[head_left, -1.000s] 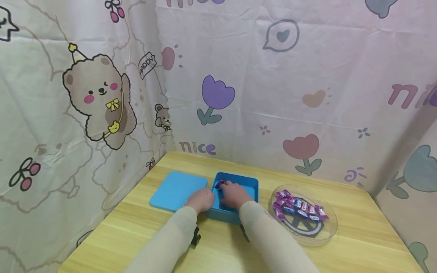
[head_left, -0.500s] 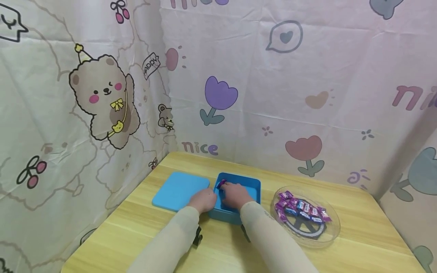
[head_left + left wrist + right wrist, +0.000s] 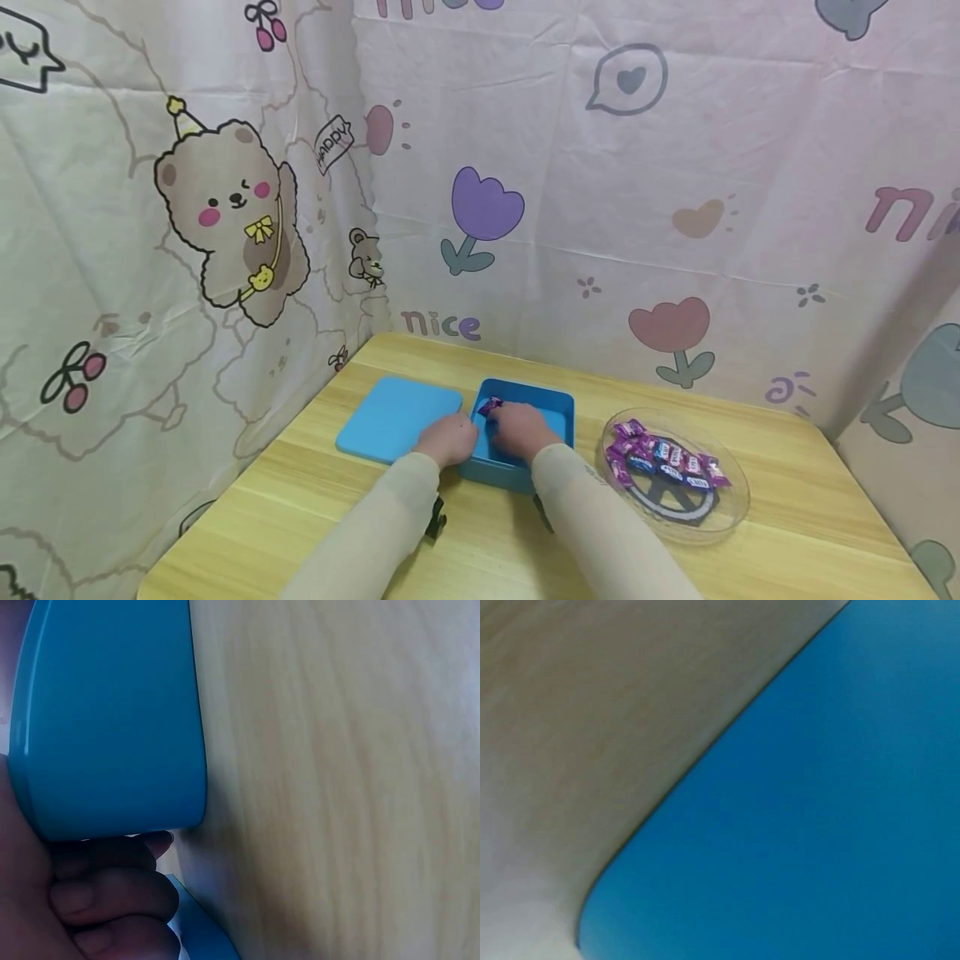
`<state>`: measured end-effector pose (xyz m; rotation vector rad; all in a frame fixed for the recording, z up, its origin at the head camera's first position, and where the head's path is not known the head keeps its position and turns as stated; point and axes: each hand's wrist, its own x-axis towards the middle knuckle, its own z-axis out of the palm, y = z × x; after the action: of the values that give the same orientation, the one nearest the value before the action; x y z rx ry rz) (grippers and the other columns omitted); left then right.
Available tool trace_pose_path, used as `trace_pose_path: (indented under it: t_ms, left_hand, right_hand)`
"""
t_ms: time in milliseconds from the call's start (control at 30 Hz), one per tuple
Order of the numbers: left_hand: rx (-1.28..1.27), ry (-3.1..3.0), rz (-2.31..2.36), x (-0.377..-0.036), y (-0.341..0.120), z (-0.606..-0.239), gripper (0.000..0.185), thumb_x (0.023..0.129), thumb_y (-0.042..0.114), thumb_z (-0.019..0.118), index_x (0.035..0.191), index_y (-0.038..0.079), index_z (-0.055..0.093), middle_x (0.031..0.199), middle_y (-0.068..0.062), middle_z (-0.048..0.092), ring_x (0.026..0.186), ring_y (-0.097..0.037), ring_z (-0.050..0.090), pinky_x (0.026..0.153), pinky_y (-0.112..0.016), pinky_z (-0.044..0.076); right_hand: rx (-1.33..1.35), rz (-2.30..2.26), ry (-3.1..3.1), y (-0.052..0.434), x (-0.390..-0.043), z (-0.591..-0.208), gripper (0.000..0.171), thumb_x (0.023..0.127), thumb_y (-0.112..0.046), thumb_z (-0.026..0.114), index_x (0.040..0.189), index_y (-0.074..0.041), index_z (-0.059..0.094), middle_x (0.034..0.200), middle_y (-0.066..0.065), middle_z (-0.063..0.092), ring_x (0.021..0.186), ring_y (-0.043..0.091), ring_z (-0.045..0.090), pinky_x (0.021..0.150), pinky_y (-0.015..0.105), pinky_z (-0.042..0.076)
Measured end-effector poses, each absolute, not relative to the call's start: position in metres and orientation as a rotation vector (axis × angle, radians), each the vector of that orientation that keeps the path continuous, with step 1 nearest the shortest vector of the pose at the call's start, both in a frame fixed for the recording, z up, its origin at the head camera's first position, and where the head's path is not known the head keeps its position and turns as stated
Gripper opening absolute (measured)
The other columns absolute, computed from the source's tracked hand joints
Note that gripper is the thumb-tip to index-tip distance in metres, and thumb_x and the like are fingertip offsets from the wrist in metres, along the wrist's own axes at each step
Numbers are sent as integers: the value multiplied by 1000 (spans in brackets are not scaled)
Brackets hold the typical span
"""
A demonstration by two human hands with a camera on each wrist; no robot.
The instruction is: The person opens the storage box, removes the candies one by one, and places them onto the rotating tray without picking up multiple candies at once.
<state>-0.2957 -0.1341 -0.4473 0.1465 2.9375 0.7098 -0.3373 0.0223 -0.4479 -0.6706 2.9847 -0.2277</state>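
Observation:
A blue rectangular box (image 3: 501, 476) stands uncovered on the table. My left hand (image 3: 450, 438) grips its left side; in the left wrist view the curled fingers (image 3: 116, 896) lie against the corner of the box. Inside the box, near its back left corner, is a purple wrapped candy (image 3: 491, 406). My right hand (image 3: 522, 431) reaches into the box from the front, fingertips right at the candy's near end. Those fingertips are hidden, and I cannot tell whether they pinch it. The right wrist view shows only the box's outer wall (image 3: 780, 840) and table.
The flat blue lid (image 3: 390, 417) lies left of the box, next to my left hand. To the right, a clear round dish (image 3: 738, 508) holds several purple and blue wrapped candies (image 3: 667, 454). Printed cloth (image 3: 570, 250) hangs behind the wooden table (image 3: 480, 550).
The view has shifted slightly, so everything sits a little further right. The candy in the box now shows more of its wrapper beside my right fingers. My left hand keeps its grip.

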Motion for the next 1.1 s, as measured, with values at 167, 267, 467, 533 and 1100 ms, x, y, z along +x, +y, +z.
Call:
trace_pose_path:
  t_ms: [167, 267, 467, 533, 1100]
  left_hand:
    - [135, 2934, 710, -295, -133, -447, 41, 106, 25, 43, 128, -5, 60, 130, -18, 62, 95, -27, 57, 96, -51, 48]
    - [129, 2930, 714, -296, -132, -448, 42, 106, 25, 42, 130, -5, 59, 135, -19, 60, 98, -28, 57, 98, -51, 47]
    - [132, 2924, 723, -298, -131, -450, 38, 106, 23, 42, 121, -3, 64, 129, -17, 62, 91, -28, 55, 93, -49, 48]
    - [131, 2922, 725, -298, -132, -450, 37, 105, 23, 43, 119, -3, 65, 126, -16, 63, 89, -28, 54, 91, -48, 48]
    - [145, 2922, 759, -297, -134, -451, 42, 106, 23, 40, 129, -4, 61, 140, -17, 55, 98, -29, 55, 97, -51, 46]
  right_hand:
    - [-678, -290, 2981, 29, -336, -446, 28, 98, -19, 68, 125, -15, 73, 117, 5, 71, 112, 26, 64, 100, 46, 48]
    - [-696, -299, 2994, 33, -335, -446, 19, 99, -18, 67, 114, -14, 76, 106, 3, 72, 103, 23, 66, 97, 43, 50]
    - [-738, -298, 3025, 43, -333, -446, 12, 98, -13, 65, 95, -16, 76, 90, -2, 70, 85, 18, 63, 91, 40, 53]
    - [-733, -302, 3024, 46, -332, -447, 12, 98, -12, 65, 91, -17, 74, 85, -3, 68, 81, 17, 60, 88, 40, 54]
    - [-724, -409, 2968, 82, -318, -433, 2, 97, -16, 68, 98, -17, 67, 83, -5, 61, 77, 17, 56, 80, 39, 53]
